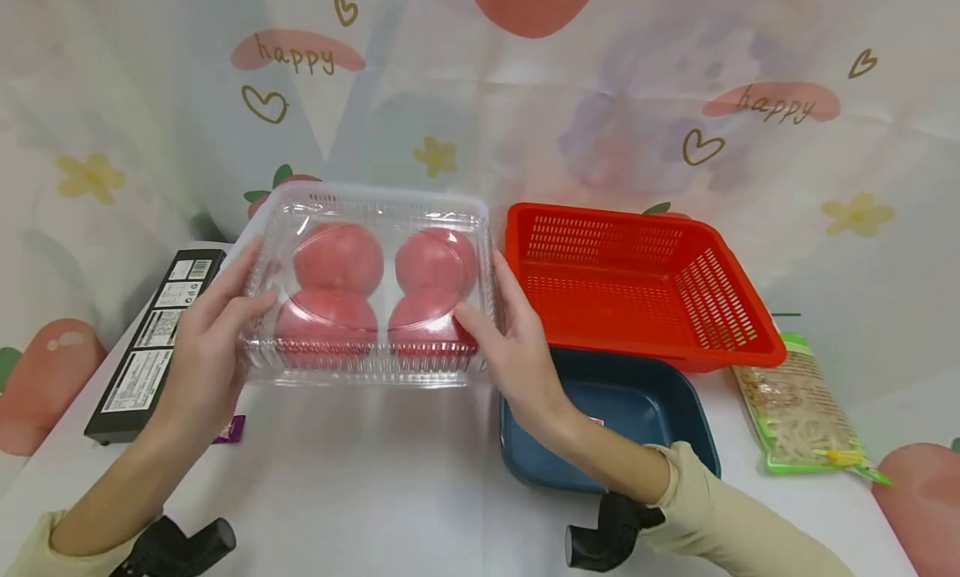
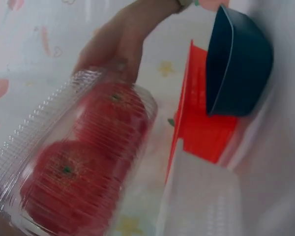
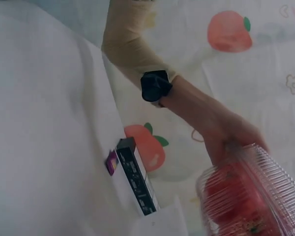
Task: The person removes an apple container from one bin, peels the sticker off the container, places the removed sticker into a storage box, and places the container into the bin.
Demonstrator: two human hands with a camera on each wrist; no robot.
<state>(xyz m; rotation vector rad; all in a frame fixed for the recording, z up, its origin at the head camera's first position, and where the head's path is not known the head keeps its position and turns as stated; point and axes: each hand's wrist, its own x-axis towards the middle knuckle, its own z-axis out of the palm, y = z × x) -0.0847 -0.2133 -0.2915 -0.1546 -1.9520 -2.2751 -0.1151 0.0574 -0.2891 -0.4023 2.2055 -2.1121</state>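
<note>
Both hands hold up a clear plastic clamshell box with several red tomatoes inside, above the table. My left hand grips its left side, thumb over the lid; my right hand grips the right side the same way. In the left wrist view the right hand holds the far end, and green stem marks show on the tomatoes. The right wrist view shows the left hand at the box's other end. The box looks closed and slightly tilted.
A white basket stands behind the box, mostly hidden in the head view. Right of it are a red basket, a dark blue basin and a green-edged food packet. On the left lie a black labelled box and a purple packet.
</note>
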